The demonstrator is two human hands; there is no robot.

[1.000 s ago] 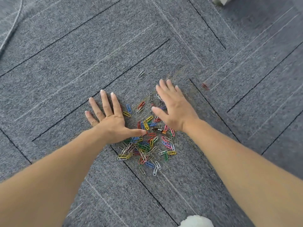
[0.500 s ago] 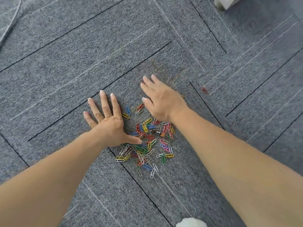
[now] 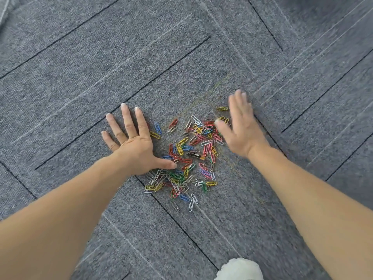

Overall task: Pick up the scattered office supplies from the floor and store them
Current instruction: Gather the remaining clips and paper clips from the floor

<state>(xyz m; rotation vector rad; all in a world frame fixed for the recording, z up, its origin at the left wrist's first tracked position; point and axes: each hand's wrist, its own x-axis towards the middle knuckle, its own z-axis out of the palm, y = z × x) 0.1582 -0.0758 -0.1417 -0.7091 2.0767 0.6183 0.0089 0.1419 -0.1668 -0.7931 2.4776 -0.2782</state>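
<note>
The floor [image 3: 80, 57] is grey carpet tile crossed by dark seams. None of its edges or corners is in view, so the seams are the only guide to place.

Both bare forearms reach down onto it. The left hand [image 3: 131, 143] lies flat on the carpet, its fingers [image 3: 127, 122] spread apart and holding nothing. Its thumb tip touches the left side of the heap. The right hand [image 3: 240, 130] is blurred. Its fingers look straight and close together, low over the carpet at the heap's far right side, with nothing clamped in them as far as I can tell.

Between the hands lie the paper clips [image 3: 187, 158], many colours in a loose heap that straddles one dark seam. They are densest near the left thumb and thinner toward the near side.

The task looks to be at an early stage. The clips are being herded together, none is lifted yet, and no box or tray to store them shows. Gathering, lifting and storing all remain.

A white rounded thing [image 3: 240, 268], possibly a shoe, sits at the near side, well apart from the heap. A small dark cylinder [image 3: 195, 155], perhaps a battery, lies among the clips and may need sorting out. One yellow clip [image 3: 222, 108] lies just beyond the heap, beside the right hand, and could be missed.
</note>
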